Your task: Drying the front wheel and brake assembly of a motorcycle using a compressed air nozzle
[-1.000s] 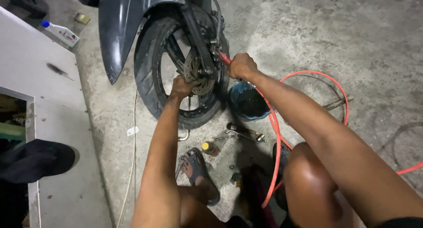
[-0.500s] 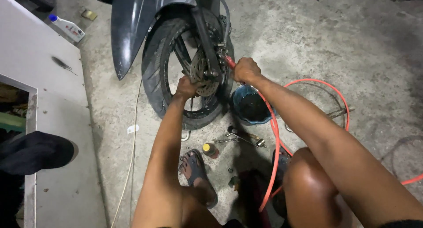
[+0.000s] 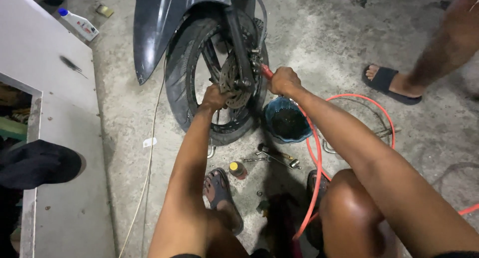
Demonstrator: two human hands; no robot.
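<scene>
Left hand (image 3: 215,97): closed around a spoke of the front wheel (image 3: 214,83), just beside the brake disc (image 3: 230,83), with the knuckles toward the camera.
Right hand (image 3: 284,81): clenched in a fist on a red-handled tool (image 3: 266,71) whose tip meets the brake caliper (image 3: 255,63) at the fork leg (image 3: 238,43).
Wheel position: upright on the concrete floor (image 3: 319,23), under a dark mudguard (image 3: 157,23), tyre touching the ground between the person's knees and the scooter body.
Open room: the floor to the right of the wheel and at the top of the view is bare and wide; the strip between the tyre and the pale panel (image 3: 55,123) on the left is narrower, crossed by a thin white cord (image 3: 149,158).
Edges: the panel's rim runs down the left side; a white bottle with a blue cap (image 3: 79,23) lies near its top corner.
Close by the hands: a blue basin (image 3: 288,121) holding dark liquid sits just right of the tyre, below the right forearm; a red hose (image 3: 312,153) loops around it.
On the floor below: wrenches (image 3: 274,158) and a small yellow-capped bottle (image 3: 237,169) near the sandalled foot (image 3: 219,193).
Another person: a leg and a black sandal (image 3: 386,83) at the upper right, well apart from the hands.
Hidden or unclear: the tool's working end is lost behind the caliper; the left palm and its fingertips are hidden; the scooter is cut off at the top edge.
</scene>
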